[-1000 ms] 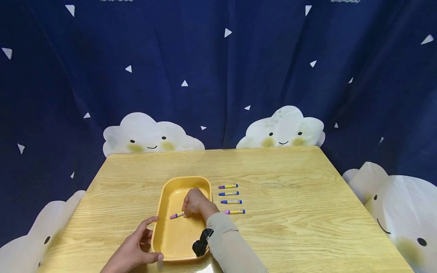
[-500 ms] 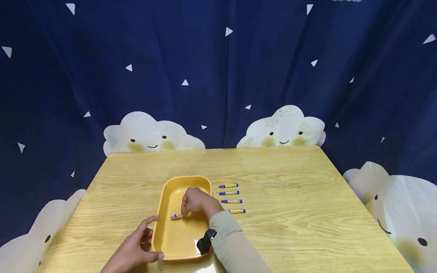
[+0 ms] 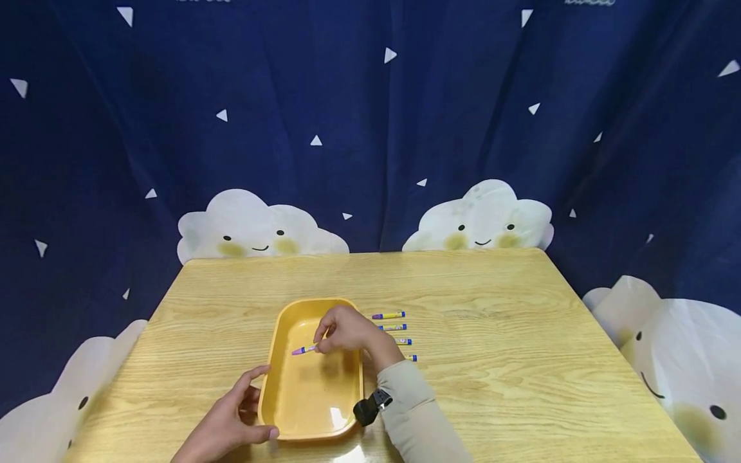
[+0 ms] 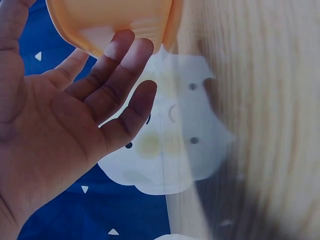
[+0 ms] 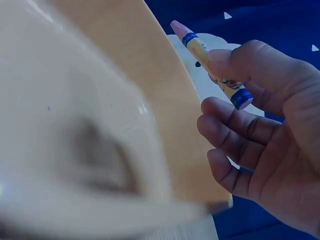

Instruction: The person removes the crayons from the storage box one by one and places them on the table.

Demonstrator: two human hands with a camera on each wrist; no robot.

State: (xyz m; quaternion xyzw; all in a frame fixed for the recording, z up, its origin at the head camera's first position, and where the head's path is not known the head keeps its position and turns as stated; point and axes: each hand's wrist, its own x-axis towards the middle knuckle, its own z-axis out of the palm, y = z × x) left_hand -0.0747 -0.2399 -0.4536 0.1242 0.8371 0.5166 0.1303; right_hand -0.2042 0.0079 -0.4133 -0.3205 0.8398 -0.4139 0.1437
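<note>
In the head view my right hand (image 3: 347, 329) is over the yellow tray (image 3: 309, 411), pinching a pink crayon (image 3: 303, 350) by its rear half. Its pink tip points left. Seen from the right wrist, the thumb lies along the yellow wrapper of the crayon (image 5: 200, 47), and the other fingers curl loosely below. My left hand (image 3: 226, 421) touches the tray's near left corner, index finger at the left rim and thumb at the front. The left wrist view shows its remaining fingers (image 4: 112, 92) relaxed, near the tray wall (image 4: 115, 25).
Right of the tray, several crayons lie in a column on the wooden table (image 3: 509, 360): a purple-tipped crayon (image 3: 390, 315) at the back, blue ones (image 3: 396, 327) nearer. My right forearm partly covers the nearest crayon (image 3: 412, 358). A dark blue cloud-print curtain (image 3: 370, 128) hangs behind.
My right hand has lifted the pink crayon off the tray floor and moved slightly back and right. The left hand stays at the tray's corner.
</note>
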